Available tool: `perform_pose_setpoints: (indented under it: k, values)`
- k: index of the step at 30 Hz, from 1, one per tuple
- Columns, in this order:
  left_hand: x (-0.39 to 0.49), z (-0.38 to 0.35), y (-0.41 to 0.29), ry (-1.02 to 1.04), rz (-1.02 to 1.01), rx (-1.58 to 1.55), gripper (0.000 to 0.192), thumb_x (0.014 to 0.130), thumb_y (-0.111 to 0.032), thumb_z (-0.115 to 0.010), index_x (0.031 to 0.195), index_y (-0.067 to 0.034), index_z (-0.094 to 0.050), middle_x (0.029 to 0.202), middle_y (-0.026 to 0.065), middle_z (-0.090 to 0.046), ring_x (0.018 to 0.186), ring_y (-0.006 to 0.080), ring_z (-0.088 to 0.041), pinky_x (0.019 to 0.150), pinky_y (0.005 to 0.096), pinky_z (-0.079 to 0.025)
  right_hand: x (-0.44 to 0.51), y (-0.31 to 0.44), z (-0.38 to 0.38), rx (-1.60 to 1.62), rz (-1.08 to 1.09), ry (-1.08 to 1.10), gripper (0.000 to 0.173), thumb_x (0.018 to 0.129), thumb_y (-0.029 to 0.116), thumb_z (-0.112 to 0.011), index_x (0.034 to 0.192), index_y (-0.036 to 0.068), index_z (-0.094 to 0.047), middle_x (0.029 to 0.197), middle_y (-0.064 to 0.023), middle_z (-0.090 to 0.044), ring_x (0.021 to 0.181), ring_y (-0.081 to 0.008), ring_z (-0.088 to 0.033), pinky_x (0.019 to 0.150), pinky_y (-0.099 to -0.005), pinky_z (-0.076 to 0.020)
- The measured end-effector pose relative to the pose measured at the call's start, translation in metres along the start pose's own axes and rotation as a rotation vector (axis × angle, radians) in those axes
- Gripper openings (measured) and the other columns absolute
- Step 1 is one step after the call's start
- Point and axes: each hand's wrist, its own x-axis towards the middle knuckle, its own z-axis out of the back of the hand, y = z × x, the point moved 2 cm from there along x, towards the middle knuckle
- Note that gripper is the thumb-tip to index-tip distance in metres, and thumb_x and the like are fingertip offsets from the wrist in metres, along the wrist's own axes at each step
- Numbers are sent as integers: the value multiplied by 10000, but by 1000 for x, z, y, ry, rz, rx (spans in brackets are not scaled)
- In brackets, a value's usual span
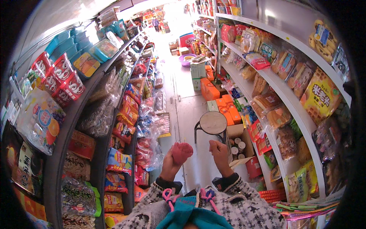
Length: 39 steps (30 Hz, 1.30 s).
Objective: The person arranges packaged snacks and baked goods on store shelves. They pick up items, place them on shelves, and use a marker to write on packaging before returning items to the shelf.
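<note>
Low in the middle of the head view, my left hand [173, 160] holds a crumpled pinkish-red cloth [182, 152], its fingers partly hidden behind it. To its right, my right hand [220, 154] is raised with curled fingers; whether something small is pinched in it cannot be told. The two hands are apart. Just beyond the right hand stands a stool with a round wooden seat [213, 122] and dark metal legs. An opened cardboard box [250, 144] with several white-topped cans sits to the right of that hand.
Dark shelves [81, 114] of packaged snacks line the left, with red tubs [61, 68] on top. White shelves [274, 74] of bagged baked goods curve along the right. Orange boxes [210, 89] and a purple basin [187, 59] stand along the aisle floor [186, 108]. A person [155, 24] stands far off.
</note>
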Motion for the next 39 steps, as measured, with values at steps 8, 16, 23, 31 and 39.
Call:
perform_pose_setpoints:
  k: [8,16,23,31,39]
  values:
    - [6,-8,12,62,51,85,388,1004,-330,-393,1181,-16,-536,1191,146,-600,1107,294,-581,996,454,-443,-3,-6,-4,-48,17,214,202,875,183,-661,897,-11,-609,646,-29,-540,594,-71,-466,545,-247,-403]
    - [5,-31,35,118,179,131,430,1013,-357,-353,1232,-20,-505,1213,142,-590,1129,251,-571,966,389,-472,-8,-11,9,-136,41,317,376,762,186,-765,1050,-1,-613,827,-73,-610,625,-123,-567,583,-271,-475]
    - [1,-60,54,175,191,352,465,1011,-375,-361,1297,-23,-465,1285,115,-549,1111,226,-573,955,368,-464,-7,-28,30,-74,42,215,188,811,105,-690,956,0,-634,843,-93,-635,674,-166,-613,606,-283,-490]
    - [2,-54,65,-28,236,332,427,979,-343,-479,1315,-81,-466,1222,75,-557,1065,179,-565,887,332,-483,-5,-35,51,-15,52,57,122,844,114,-656,888,11,-607,803,-73,-616,735,-154,-604,654,-301,-477]
    - [-5,-28,70,-175,160,587,267,963,-303,-533,1147,-112,-564,1076,24,-620,995,157,-580,854,388,-488,-9,-45,67,138,-53,50,109,884,123,-617,885,15,-603,803,-29,-617,731,-102,-564,670,-267,-460]
